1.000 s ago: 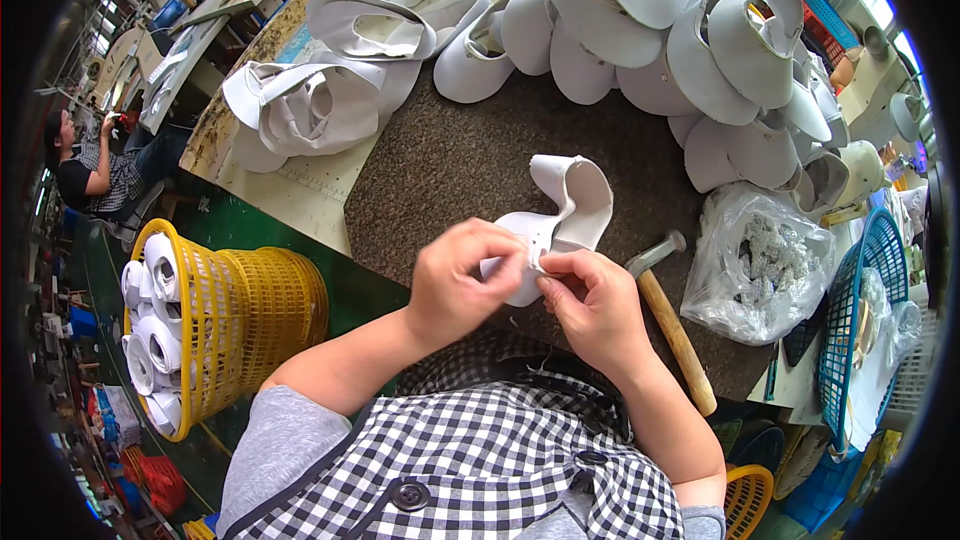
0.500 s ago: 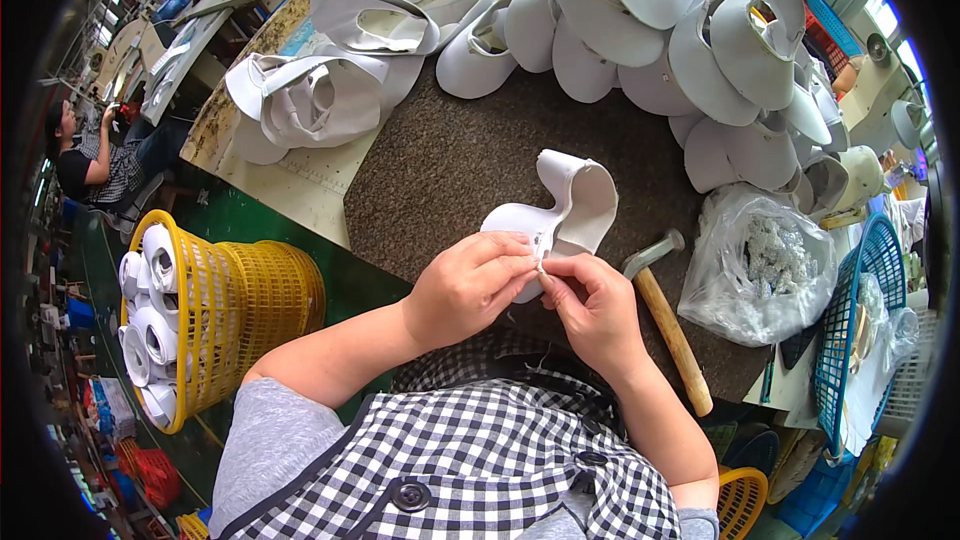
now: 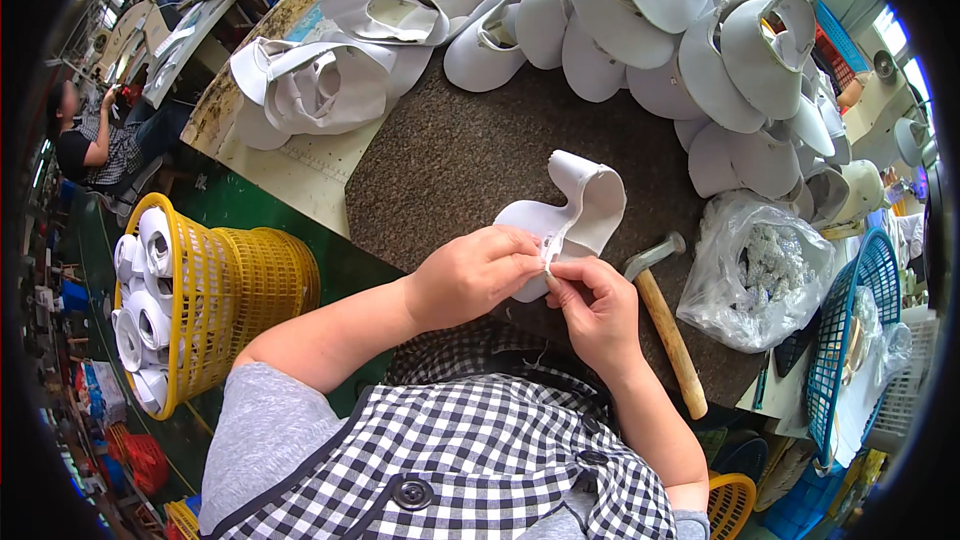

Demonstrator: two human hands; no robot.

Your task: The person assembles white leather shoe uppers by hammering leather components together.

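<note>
A white curved piece [image 3: 574, 215] sits just in front of the person, over the dark board [image 3: 430, 160], with its near edge in the fingertips. Its long axis runs from the fingers away from the body, leaning slightly right; the curled end points to the far side and the flat, rounded lobe spreads to the left. A seam-like ridge follows that axis down to the fingers.

The left hand [image 3: 482, 275] pinches the near end of the ridge between thumb and fingers, and the right hand [image 3: 597, 312] grips the same spot from the other side, fingertips almost meeting. Whatever small part lies between them is too hidden to tell.

Right of the right hand lies a hammer [image 3: 668, 330], its head away from the person, its wooden handle slanting back toward the body. Beside it rests a clear plastic bag [image 3: 705, 290] of small silvery bits. Beyond the board are heaped white visors [image 3: 740, 60]. To the left, a yellow basket [image 3: 205, 315] contains rolled white pieces [image 3: 154, 323].
</note>
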